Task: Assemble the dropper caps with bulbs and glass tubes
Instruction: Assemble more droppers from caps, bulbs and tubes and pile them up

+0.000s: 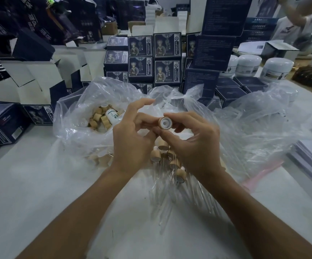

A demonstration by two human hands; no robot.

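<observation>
Raised above the table (30,184), the dropper cap (164,123) is pinched at its wooden rim by the right hand (192,144), white liner facing up; the left hand (132,137) curls against its far side. It looks light and rigid, best held by the sides; the glass tubes (162,202) below seem fragile.

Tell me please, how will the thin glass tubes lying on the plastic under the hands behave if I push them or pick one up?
The glass tubes look thin and clear, so probably fragile and light. Being round and lying loose on crinkled plastic, they may roll or slide when pushed. Their smooth surface is likely slippery in a pinch.
</observation>
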